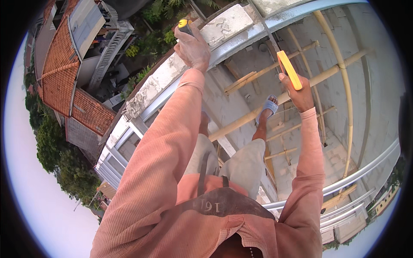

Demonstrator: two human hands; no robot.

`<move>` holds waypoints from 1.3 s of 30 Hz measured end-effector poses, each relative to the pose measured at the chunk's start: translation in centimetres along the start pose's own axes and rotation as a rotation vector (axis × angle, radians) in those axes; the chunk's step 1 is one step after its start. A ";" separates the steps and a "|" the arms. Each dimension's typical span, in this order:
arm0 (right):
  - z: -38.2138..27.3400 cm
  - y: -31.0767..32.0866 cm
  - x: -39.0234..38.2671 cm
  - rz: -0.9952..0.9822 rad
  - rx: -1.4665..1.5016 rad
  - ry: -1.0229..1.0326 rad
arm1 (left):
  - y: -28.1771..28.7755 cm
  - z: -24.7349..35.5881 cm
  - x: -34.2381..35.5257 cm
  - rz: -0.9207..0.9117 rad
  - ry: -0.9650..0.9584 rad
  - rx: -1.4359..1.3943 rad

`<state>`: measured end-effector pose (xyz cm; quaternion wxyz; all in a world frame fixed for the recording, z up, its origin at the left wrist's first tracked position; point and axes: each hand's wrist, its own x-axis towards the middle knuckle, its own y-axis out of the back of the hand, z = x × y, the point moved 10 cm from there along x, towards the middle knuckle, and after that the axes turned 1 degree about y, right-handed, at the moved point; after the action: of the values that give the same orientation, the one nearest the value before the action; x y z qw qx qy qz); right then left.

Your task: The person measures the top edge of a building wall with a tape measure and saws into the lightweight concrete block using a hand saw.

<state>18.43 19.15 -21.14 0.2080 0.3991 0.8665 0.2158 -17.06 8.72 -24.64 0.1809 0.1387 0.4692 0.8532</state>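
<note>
Tool (290, 71) with a yellow handle and long blade (269, 34) is sitting in the right hand (300, 92), fingers closed around it, blade crossing the edge of the metal beam (234, 44). Left hand (191, 49) is gripping some yellow-and-black thing (184, 26) by the outer edge of the wall (228, 21), can't quite tell what. Bamboo poles (325, 75) are running below, fwiw.

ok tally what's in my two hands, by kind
yellow-handled saw-like tool, in the right hand: 1
black-and-yellow object, mostly hidden in the left hand, exact kind unclear: 1
total: 2
</note>
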 end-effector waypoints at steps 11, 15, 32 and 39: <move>-2.4 -0.9 -6.0 0.015 0.334 -0.123 | 0.2 0.1 -0.2 -0.075 0.081 -0.013; -5.7 5.7 -13.9 0.317 0.220 0.015 | 0.1 -0.3 0.4 -0.035 0.075 -0.039; -3.1 -4.1 -41.3 1.017 1.065 -1.052 | 11.6 -9.4 -9.2 -0.501 0.393 -0.941; -1.8 -16.5 -57.8 1.054 1.090 -1.343 | 11.2 -10.6 -7.0 -0.451 0.246 -1.024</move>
<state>41.94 -36.11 -17.69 0.3202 0.8102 0.2642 -0.4138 -17.08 -7.81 -21.13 0.3465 -0.1706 0.0318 0.9219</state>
